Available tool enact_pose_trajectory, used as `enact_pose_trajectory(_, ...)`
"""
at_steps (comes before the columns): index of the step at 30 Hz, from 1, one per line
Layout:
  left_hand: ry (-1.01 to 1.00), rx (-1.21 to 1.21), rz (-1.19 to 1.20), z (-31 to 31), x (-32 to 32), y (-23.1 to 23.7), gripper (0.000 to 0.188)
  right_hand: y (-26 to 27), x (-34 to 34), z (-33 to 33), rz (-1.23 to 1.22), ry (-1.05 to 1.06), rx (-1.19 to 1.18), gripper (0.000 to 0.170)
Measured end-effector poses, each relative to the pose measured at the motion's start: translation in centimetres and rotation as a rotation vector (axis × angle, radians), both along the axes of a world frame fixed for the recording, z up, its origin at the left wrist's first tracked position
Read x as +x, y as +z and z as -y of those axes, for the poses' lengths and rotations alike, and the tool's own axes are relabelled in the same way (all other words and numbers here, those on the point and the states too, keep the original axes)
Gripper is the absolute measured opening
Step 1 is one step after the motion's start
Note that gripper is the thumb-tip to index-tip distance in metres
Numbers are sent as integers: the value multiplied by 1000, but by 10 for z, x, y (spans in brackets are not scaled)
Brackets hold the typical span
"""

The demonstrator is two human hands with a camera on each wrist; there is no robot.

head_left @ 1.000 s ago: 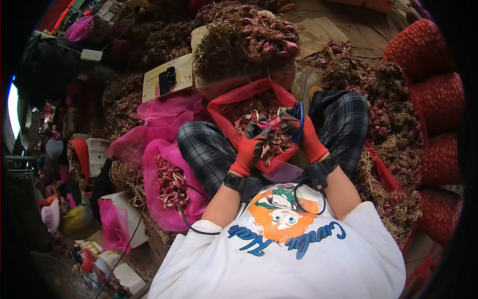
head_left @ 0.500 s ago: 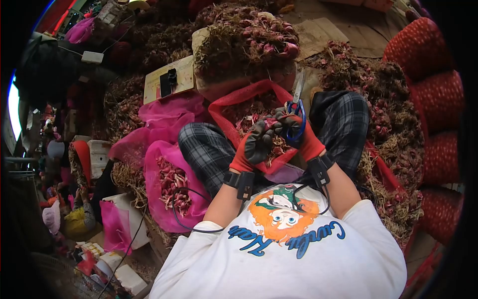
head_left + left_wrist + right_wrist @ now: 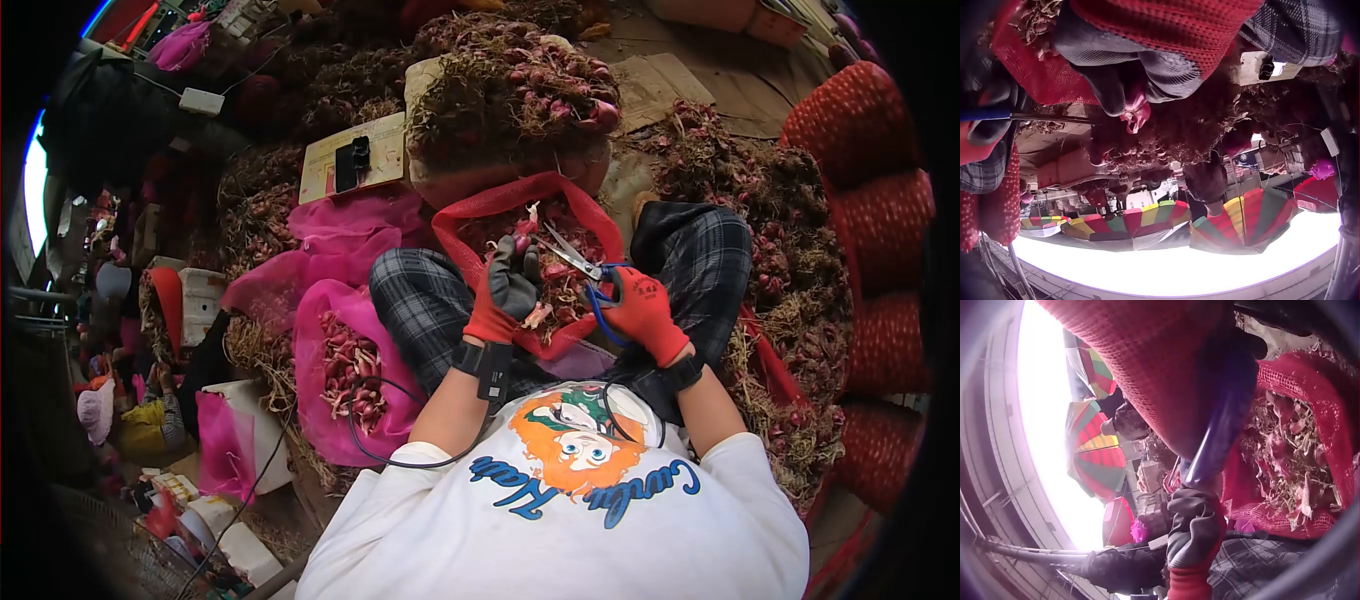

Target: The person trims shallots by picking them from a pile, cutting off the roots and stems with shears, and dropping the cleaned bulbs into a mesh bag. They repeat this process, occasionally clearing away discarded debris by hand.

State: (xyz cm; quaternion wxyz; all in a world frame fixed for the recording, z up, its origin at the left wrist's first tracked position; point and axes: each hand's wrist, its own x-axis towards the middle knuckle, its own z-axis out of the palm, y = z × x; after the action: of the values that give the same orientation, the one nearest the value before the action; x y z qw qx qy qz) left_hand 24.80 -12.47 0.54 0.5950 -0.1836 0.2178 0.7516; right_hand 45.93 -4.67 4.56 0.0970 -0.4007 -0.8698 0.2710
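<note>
My left hand point(image 3: 508, 290), in a red and grey glove, pinches a shallot point(image 3: 523, 240) between thumb and fingers. In the left wrist view the pink shallot point(image 3: 1136, 114) pokes out past the grey fingertips. My right hand point(image 3: 642, 310), gloved alike, grips blue-handled scissors point(image 3: 575, 256); their blades stand apart, pointing toward the left hand. The blue handle point(image 3: 1225, 428) crosses the palm side in the right wrist view. Between my knees, below both hands, lies a red mesh bag point(image 3: 457, 222) with shallot trimmings point(image 3: 1282, 444) inside.
A pink mesh bag point(image 3: 312, 400) of trimmed shallots sits by my left knee. Ahead, a heap of dried shallots point(image 3: 540, 85) tops a pale block point(image 3: 500, 178). A phone point(image 3: 348, 168) lies on a board beside it. More shallots point(image 3: 770, 230) and full red sacks point(image 3: 855, 230) line the right.
The hands have moved apart. The scissors have swung from pointing forward to pointing left, and their blades have parted. The left hand's shallot has come up to its fingertips.
</note>
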Motion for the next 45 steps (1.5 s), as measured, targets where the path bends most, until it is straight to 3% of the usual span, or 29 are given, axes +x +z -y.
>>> enact_pose_trajectory(5, -29, 194, -148, 4, 18, 8, 11, -5, -9, 1, 70, 6, 53, 51)
enact_pose_trajectory(6, -29, 209, -335, 6, 22, -7, 13, -6, -10, 1, 70, 3, 49, 51)
enact_pose_trajectory(10, -71, 249, -588, 12, 29, -13, 18, 0, -14, 1, 168, -11, 44, 49)
enact_pose_trajectory(12, -148, 246, -591, 15, 23, -5, 19, -1, -13, 0, 184, -4, 55, 48)
enact_pose_trajectory(15, -103, 255, -639, 10, 21, -13, 20, -7, -11, -2, 192, 29, -6, 47)
enact_pose_trajectory(19, -118, 57, -590, 9, 22, -9, 19, -19, -7, -2, 61, 16, -112, 45)
enact_pose_trajectory(22, -105, 98, -561, 8, 23, -3, 22, -23, -4, -3, -34, -19, -203, 45)
enact_pose_trajectory(27, -66, 38, -772, 3, 23, 15, 25, -14, -2, 0, -190, -9, -138, 45)
enact_pose_trajectory(33, -60, 2, -852, 3, 17, 6, 26, -8, -7, 3, -16, -23, 78, 38)
enact_pose_trajectory(37, -68, -8, -769, 2, 23, 15, 27, -11, -5, -1, 43, -2, -23, 38)
enact_pose_trajectory(40, -27, 147, -708, 8, 22, 18, 28, -11, -4, -3, -4, -20, -154, 35)
enact_pose_trajectory(45, -37, 87, -782, 22, -3, 47, 28, 1, -2, -6, -81, -22, -218, 36)
